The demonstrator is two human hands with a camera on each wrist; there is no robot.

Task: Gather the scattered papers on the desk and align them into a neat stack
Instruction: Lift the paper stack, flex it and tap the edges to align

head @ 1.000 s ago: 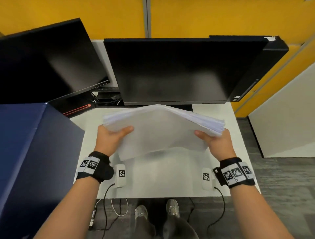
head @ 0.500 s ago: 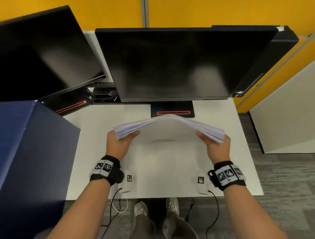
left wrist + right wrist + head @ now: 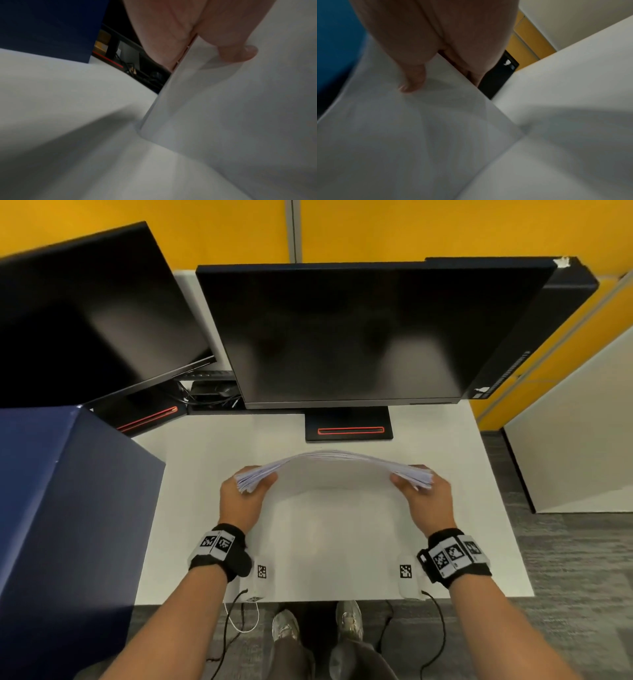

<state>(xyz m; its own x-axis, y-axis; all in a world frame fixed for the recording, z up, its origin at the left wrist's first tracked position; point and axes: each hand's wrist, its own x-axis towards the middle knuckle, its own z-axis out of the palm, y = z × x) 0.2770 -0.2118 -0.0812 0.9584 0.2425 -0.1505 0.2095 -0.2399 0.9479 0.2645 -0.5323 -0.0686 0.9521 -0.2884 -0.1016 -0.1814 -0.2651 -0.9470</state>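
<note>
Left hand (image 3: 241, 501), right hand (image 3: 426, 499) pinch paper stack (image 3: 334, 470) ends; stack on edge, bowed, on desk (image 3: 445, 446).

My white desk (image 3: 191, 474) carried two black monitor stands (image 3: 348, 429), and the bottom edge of my paper stack (image 3: 329, 474) rested on it.

two dark monitors (image 3: 342, 333), blue box (image 3: 61, 508), yellow partition (image 3: 411, 231)
</note>
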